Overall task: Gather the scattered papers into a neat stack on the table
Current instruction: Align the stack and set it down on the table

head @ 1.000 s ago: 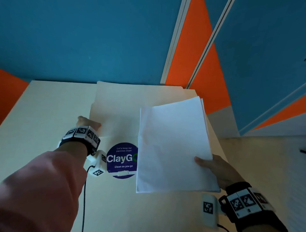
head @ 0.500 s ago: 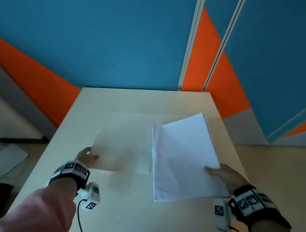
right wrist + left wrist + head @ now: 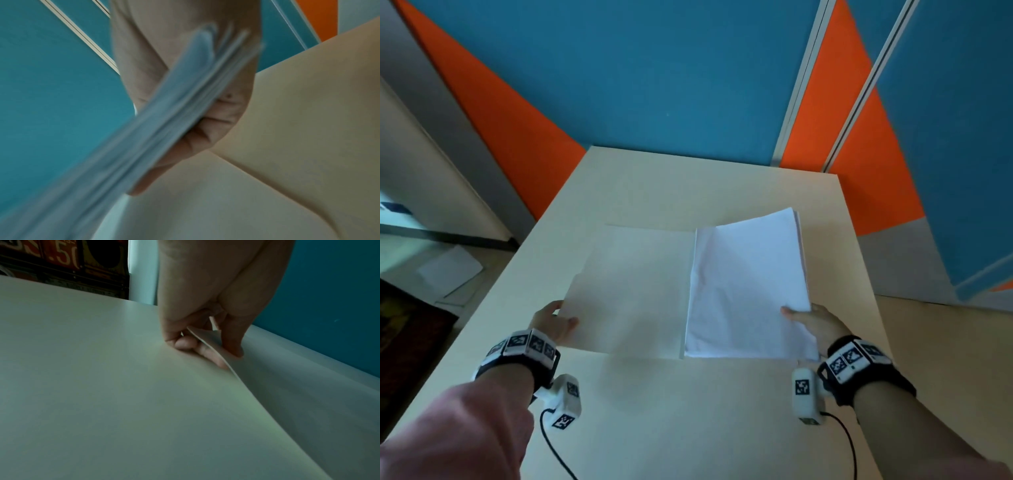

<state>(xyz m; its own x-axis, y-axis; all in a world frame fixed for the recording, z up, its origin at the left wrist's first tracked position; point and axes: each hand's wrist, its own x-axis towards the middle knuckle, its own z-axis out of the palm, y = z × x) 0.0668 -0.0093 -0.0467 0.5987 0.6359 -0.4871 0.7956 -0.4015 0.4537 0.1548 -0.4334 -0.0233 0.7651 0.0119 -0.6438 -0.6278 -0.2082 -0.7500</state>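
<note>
My right hand [image 3: 806, 317] grips a stack of white papers [image 3: 750, 284] by its near right edge, thumb on top, and holds it just above the cream table [image 3: 688, 192]. In the right wrist view the stack's sheets [image 3: 185, 100] run blurred between thumb and fingers [image 3: 205, 141]. My left hand [image 3: 556, 320] pinches the near left corner of a pale sheet [image 3: 633, 287] that lies to the left of the stack. The left wrist view shows that sheet's edge [image 3: 218, 350] lifted between thumb and fingers [image 3: 205, 352].
Blue and orange wall panels [image 3: 654, 85] stand behind the table's far edge. A loose white sheet [image 3: 450, 270] lies on the floor to the left, near a dark patterned mat [image 3: 404, 329]. Wrist-camera cables [image 3: 551, 442] trail over the near table.
My left hand has dragged the pale sheet toward me, covering the round blue sticker. Both hands and the stack have come nearer to the front edge, and the view has pulled back.
</note>
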